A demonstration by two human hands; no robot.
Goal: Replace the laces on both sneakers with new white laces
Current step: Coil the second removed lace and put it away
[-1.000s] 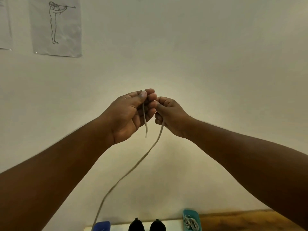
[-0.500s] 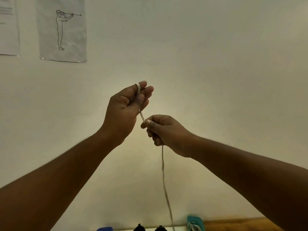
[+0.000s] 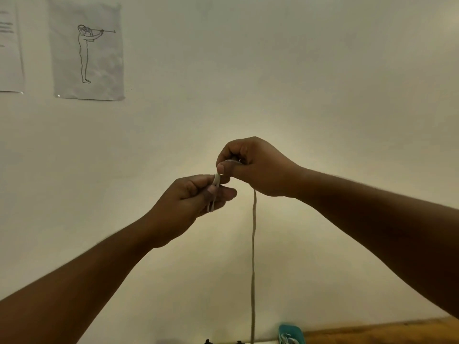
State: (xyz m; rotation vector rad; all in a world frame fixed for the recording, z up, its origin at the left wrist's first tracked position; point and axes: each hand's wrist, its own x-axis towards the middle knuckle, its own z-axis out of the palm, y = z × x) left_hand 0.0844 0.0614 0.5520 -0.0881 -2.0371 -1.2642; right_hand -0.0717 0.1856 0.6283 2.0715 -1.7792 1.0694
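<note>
Left hand (image 3: 196, 197) pinches small lace (image 3: 253, 244) loops on its fingers, right hand (image 3: 250, 167) just above grips the strand — likely coiling it for tidiness — tail hangs below toward the sneakers (image 3: 207, 341).

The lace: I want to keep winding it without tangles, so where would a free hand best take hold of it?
Probably on the straight hanging run of the lace, just below the right hand, pinched from the side. That stretch hangs plumb and bare; the top is wrapped around the left hand fingers.
</note>
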